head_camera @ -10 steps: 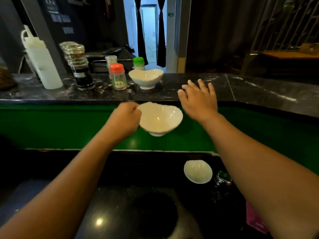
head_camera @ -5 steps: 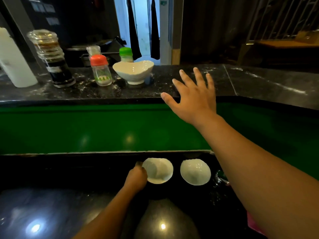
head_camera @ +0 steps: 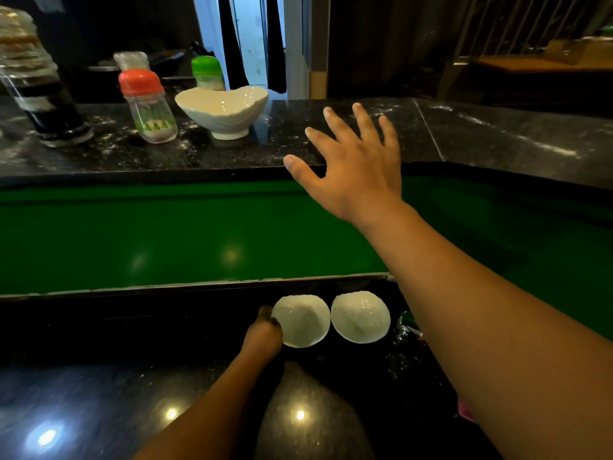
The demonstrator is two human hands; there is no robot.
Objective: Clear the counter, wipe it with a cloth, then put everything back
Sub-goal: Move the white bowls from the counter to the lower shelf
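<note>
Left grip [head_camera: 263, 333]: fingers curled at the left rim of the first small bowl [head_camera: 303, 322], pinching it. This white bowl sits on the lower worktop [head_camera: 99, 393], close to the far edge, under the green panel [head_camera: 166, 234]. The second small bowl [head_camera: 361, 317], also white, stands just beside it on the right; I cannot tell whether the rims touch.

Right grip [head_camera: 351, 164]: empty, palm down, fingers straight and spread. It hangs over the near edge of the upper worktop [head_camera: 497, 134], fingertips above the dark stone and thumb over the lip. Contact with the surface cannot be confirmed.

Upper worktop, left half, items standing upright:
- large bowl [head_camera: 224, 107], white with a wavy rim, left of my right grip and apart from it
- red-capped bottle [head_camera: 147, 104], clear, just beside the large bowl on its left
- green-capped bottle [head_camera: 207, 73], behind the large bowl, near the far edge
- stacked jar [head_camera: 39, 88], dark contents, towards the left end

Surface of the upper worktop shows pale specks and streaks, thickest around the bottles.
</note>
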